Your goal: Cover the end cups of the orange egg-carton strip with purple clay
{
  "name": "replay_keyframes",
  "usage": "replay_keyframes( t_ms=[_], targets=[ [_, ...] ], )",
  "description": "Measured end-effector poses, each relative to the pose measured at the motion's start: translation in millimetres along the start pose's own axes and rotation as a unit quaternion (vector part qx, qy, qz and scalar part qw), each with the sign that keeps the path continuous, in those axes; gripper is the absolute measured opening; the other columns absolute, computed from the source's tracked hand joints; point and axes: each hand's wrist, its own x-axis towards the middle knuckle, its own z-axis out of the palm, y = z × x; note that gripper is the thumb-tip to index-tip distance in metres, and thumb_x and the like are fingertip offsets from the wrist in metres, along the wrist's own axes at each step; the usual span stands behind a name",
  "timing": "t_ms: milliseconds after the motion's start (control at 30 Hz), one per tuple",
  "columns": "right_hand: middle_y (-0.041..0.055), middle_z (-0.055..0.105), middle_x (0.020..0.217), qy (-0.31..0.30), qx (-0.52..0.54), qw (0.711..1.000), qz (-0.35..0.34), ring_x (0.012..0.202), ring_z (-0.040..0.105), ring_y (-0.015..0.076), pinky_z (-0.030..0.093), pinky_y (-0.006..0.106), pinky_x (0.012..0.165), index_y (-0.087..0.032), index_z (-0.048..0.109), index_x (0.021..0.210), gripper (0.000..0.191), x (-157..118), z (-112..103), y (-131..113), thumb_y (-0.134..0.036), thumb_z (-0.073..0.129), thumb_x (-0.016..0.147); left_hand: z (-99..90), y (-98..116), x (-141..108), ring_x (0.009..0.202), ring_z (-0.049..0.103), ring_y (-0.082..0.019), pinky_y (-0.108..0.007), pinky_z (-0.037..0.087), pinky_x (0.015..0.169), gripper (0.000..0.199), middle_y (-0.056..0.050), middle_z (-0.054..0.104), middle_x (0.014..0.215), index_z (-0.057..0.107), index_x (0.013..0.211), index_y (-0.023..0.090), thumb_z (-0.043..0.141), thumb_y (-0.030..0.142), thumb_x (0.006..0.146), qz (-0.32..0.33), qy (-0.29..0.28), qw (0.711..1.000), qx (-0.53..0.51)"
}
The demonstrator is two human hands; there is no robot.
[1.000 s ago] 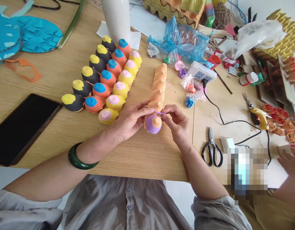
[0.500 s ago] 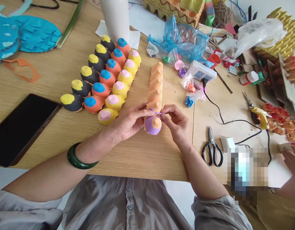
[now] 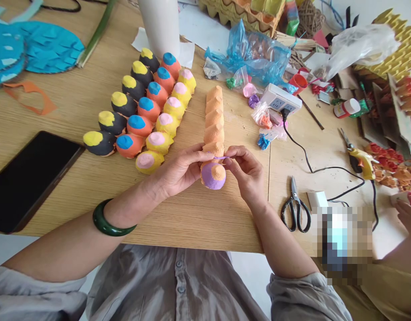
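Your right hand (image 3: 247, 174): fingers clamped on purple strip (image 3: 220, 157). Your left hand (image 3: 182, 171): fingers at strip's other end; cannot tell if clamped. Strip spans carton (image 3: 214, 120) on counter (image 3: 178, 218). Likely light, soft, stretchy; pinch ends gently. Carton probably dents; steady its edges.

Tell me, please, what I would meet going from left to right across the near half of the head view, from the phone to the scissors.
Black rectangular phone, glossy dark green bangle, left hand, bumpy orange strip with a purple-coated end, right hand, black-handled metal scissors.
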Motion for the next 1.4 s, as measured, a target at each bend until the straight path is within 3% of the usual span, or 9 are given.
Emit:
replay_keyframes(
  t_ms=[133, 333, 867, 1067, 1233, 1400],
  targets=[
    [0.001, 0.071, 0.1, 0.006, -0.003, 1.0, 0.009, 0.09, 0.07, 0.0145, 0.068, 0.028, 0.078, -0.026, 0.077, 0.1, 0.02, 0.4, 0.5, 0.4, -0.042, 0.086, 0.092, -1.4, 0.6, 0.5, 0.093, 0.073, -0.014, -0.02, 0.058, 0.08, 0.013, -0.004, 0.078, 0.096, 0.076, 0.098, 0.014, 0.071, 0.007, 0.089, -0.004, -0.005, 1.0, -0.007],
    [0.0013, 0.071, 0.103, 0.004, -0.026, 1.0, 0.005, 0.09, 0.071, 0.0151, 0.069, 0.03, 0.077, -0.027, 0.076, 0.1, 0.022, -0.4, 0.5, 0.2, -0.046, 0.085, 0.092, -6.2, 1.4, 0.7, 0.078, 0.066, -0.011, -0.019, 0.054, 0.071, 0.014, -0.002, 0.075, 0.088, 0.076, 0.098, 0.013, 0.073, 0.008, 0.086, -0.021, -0.015, 0.999, -0.025],
    [0.0006, 0.072, 0.098, 0.03, -0.008, 0.999, 0.036, 0.082, 0.07, 0.0146, 0.066, 0.03, 0.074, -0.026, 0.072, 0.096, 0.032, -1.3, 3.0, -1.7, -0.052, 0.088, 0.086, -6.6, -0.8, -0.4, 0.091, 0.07, -0.016, -0.023, 0.057, 0.082, 0.019, -0.002, 0.077, 0.095, 0.079, 0.1, 0.017, 0.075, 0.012, 0.082, -0.032, -0.043, 0.998, -0.023],
    [0.0004, 0.069, 0.098, 0.034, -0.009, 0.999, 0.017, 0.082, 0.068, 0.0146, 0.067, 0.03, 0.073, -0.026, 0.074, 0.094, 0.029, -0.3, 3.0, -2.4, -0.05, 0.089, 0.087, -6.9, -1.5, -0.5, 0.099, 0.074, -0.019, -0.024, 0.058, 0.086, 0.022, -0.004, 0.08, 0.103, 0.082, 0.104, 0.018, 0.076, 0.016, 0.083, -0.039, -0.065, 0.997, -0.019],
    [-0.0003, 0.069, 0.095, 0.034, 0.005, 0.999, 0.018, 0.08, 0.068, 0.0137, 0.066, 0.029, 0.072, -0.026, 0.077, 0.094, 0.027, -1.3, 3.0, -3.2, -0.05, 0.087, 0.089, -6.3, 0.0, -1.0, 0.092, 0.072, -0.016, -0.021, 0.059, 0.085, 0.02, -0.003, 0.081, 0.1, 0.082, 0.1, 0.017, 0.078, 0.014, 0.081, -0.039, -0.062, 0.997, -0.028],
    [-0.0002, 0.072, 0.091, 0.054, 0.02, 0.996, 0.067, 0.084, 0.07, 0.0153, 0.068, 0.031, 0.076, -0.027, 0.076, 0.098, 0.032, -1.3, 3.1, -4.8, -0.056, 0.084, 0.089, -6.0, 0.1, -1.1, 0.085, 0.069, -0.013, -0.018, 0.057, 0.077, 0.019, -0.001, 0.079, 0.095, 0.082, 0.099, 0.018, 0.078, 0.013, 0.081, -0.025, -0.053, 0.998, -0.031]
  ],
)
